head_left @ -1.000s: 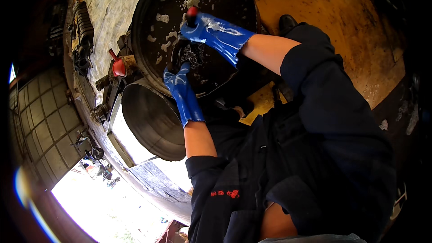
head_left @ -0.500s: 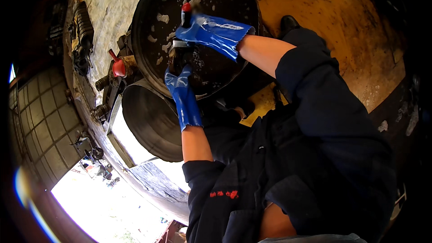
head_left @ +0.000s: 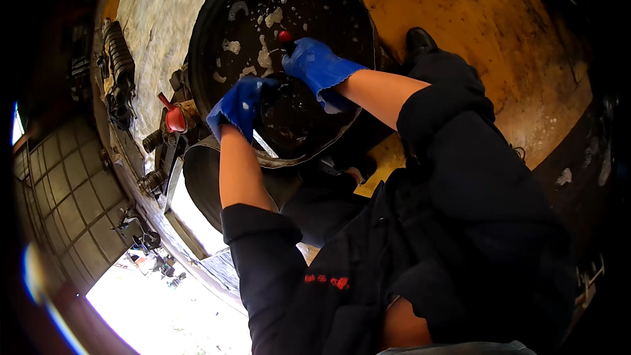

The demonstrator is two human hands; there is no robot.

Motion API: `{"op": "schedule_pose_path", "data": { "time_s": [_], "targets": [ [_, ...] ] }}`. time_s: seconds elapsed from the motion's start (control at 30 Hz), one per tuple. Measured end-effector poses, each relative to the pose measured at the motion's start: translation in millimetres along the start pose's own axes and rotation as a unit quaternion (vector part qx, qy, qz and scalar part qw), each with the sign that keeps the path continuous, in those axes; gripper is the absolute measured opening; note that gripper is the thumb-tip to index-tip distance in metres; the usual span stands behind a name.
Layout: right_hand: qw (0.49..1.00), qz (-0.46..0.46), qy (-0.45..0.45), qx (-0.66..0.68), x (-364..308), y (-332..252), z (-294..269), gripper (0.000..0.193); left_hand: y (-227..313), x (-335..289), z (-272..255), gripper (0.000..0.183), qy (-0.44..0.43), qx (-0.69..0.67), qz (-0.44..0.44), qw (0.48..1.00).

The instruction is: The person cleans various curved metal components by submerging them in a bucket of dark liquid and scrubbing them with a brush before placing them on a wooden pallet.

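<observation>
- One round black tub (head_left: pixel 204 33) sits before you, pale foamy patches (head_left: pixel 273 17) spread across its dark inside.
- Your blue-gloved right hand (head_left: pixel 314 64) has its fingers wrapped around a red-tipped black handle (head_left: pixel 285 37); the handle is over the tub's middle, well in from the rim, with its lower end hidden by your glove.
- Your blue-gloved left hand (head_left: pixel 238 104) reaches over the tub's near-left rim; its fingers are blurred and shadowed, so you cannot tell whether they grip anything.
- Outside the tub's left edge, you have a red scoop (head_left: pixel 174 119).
- Just beyond its near-left edge, your left forearm (head_left: pixel 242 167) partly covers an open-mouthed metal drum (head_left: pixel 202 176).
</observation>
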State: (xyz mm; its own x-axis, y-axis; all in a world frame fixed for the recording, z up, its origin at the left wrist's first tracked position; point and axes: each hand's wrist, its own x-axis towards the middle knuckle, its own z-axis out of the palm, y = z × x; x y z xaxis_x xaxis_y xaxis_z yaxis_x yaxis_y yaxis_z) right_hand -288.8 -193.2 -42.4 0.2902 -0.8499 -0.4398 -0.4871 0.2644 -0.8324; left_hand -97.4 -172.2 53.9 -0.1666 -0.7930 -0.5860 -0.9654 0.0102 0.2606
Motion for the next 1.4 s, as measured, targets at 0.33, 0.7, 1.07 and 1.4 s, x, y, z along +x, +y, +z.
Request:
{"op": "schedule_pose_path", "data": {
  "time_s": [0.33, 0.7, 1.07, 1.4],
  "targets": [
    [0.992, -0.053, 0.022, 0.110, -12, -3, -54, 0.032, 14, -35, 57, 0.045, 0.135, -0.393, -0.188, 0.890],
    [0.938, -0.304, -0.166, -0.020, -57, -83, -50, 0.031, -11, -85, 126, 0.052, 0.293, -0.530, -0.092, 0.791],
    [0.982, -0.163, -0.086, -0.032, -13, -43, -56, 0.038, 18, -81, 130, 0.051, 0.308, -0.542, -0.111, 0.774],
    [0.921, -0.386, -0.052, 0.006, -58, -77, -23, 0.032, -7, -74, 132, 0.047, 0.287, -0.578, -0.097, 0.758]
  ]
}}
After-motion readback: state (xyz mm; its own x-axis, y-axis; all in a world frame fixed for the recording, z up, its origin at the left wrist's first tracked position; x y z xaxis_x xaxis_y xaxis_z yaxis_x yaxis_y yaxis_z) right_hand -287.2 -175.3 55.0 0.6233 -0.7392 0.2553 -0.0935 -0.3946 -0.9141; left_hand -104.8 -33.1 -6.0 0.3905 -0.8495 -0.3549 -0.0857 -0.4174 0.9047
